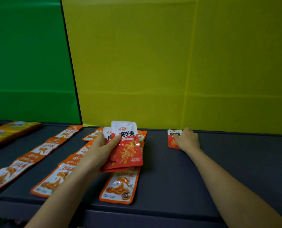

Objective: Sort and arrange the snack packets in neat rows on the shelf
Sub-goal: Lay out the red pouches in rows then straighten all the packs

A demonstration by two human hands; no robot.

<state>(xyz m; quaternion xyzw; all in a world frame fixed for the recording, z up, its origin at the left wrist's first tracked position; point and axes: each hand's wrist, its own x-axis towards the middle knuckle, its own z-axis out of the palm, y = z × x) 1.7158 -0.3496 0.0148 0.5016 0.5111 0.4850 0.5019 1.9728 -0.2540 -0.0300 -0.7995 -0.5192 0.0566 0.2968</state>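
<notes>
Left hand (102, 148) grips fanned red packets (128, 145); right hand (187, 139) flat, half-hiding shelf packet (172, 139).

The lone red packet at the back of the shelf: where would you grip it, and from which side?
The red packet lies flat near the back wall, its right part under the right hand. Probably best to pinch its exposed left long edge, coming from above and the left: the wall blocks the far end, and flat film needs an edge lifted first.

Head view, down onto shelf (219, 162)
</notes>
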